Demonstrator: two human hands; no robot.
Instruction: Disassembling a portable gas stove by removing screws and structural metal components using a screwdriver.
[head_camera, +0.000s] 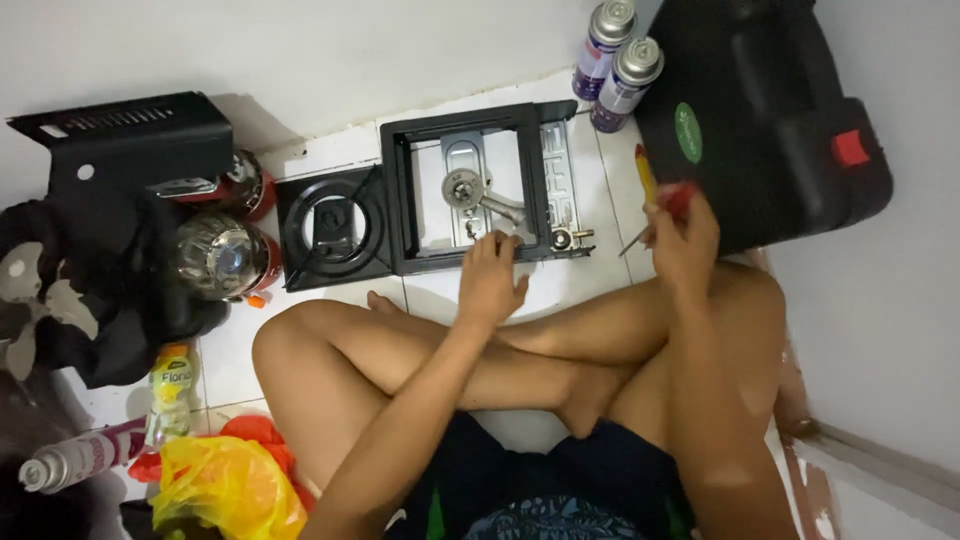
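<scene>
Person sitting cross-legged on the tiled floor, left hand (490, 272) resting with loose fingers on the near edge of the opened black stove frame (470, 190), right hand (683, 235) gripping a red-handled screwdriver (655, 205) just right of the frame, two gas cans (615, 60) standing far right

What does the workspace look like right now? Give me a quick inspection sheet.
Surface: white tiled floor; the person sits cross-legged on it.
Job's things: opened black stove frame with its metal burner part exposed; separate black burner plate lies to its left.
Clutter: two spray cans by the wall, a third can at lower left, black case, black metal cover, yellow plastic bag, small bottle.
Hands: left hand rests on the frame's front edge; right hand holds a red-handled screwdriver.
Cables: nothing seen.
Surroundings: white walls; a fan blade at far left.
</scene>
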